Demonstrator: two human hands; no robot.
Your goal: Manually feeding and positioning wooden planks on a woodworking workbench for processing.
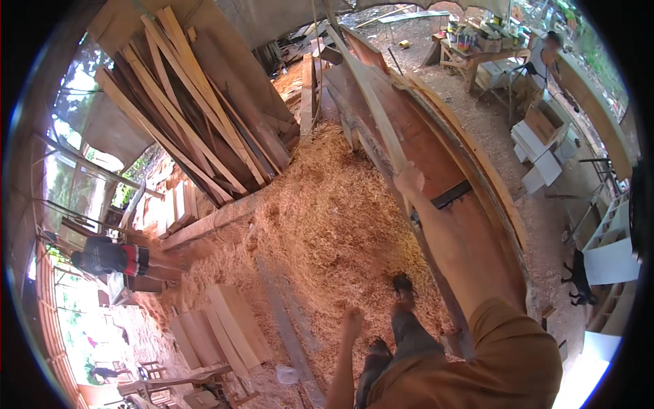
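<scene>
My right arm reaches forward, and my right hand (409,180) is closed around the lower end of a long, narrow wooden strip (373,95). The strip slants away from me toward the top of the view, beside a long reddish-brown wooden panel (443,160). A dark band (452,195) crosses that panel just right of the hand. Low in front of my body hangs my left hand (352,323), its fingers curled into a fist with nothing showing in them. Deep wood shavings (327,198) cover the ground between my hands and beyond.
Several long boards (184,102) lean together at the upper left. Short planks (235,324) and a long beam (286,327) lie left of my feet. One person (112,259) bends over at the left; another (541,61) is near a cluttered table (477,58). A black dog (579,279) stands right.
</scene>
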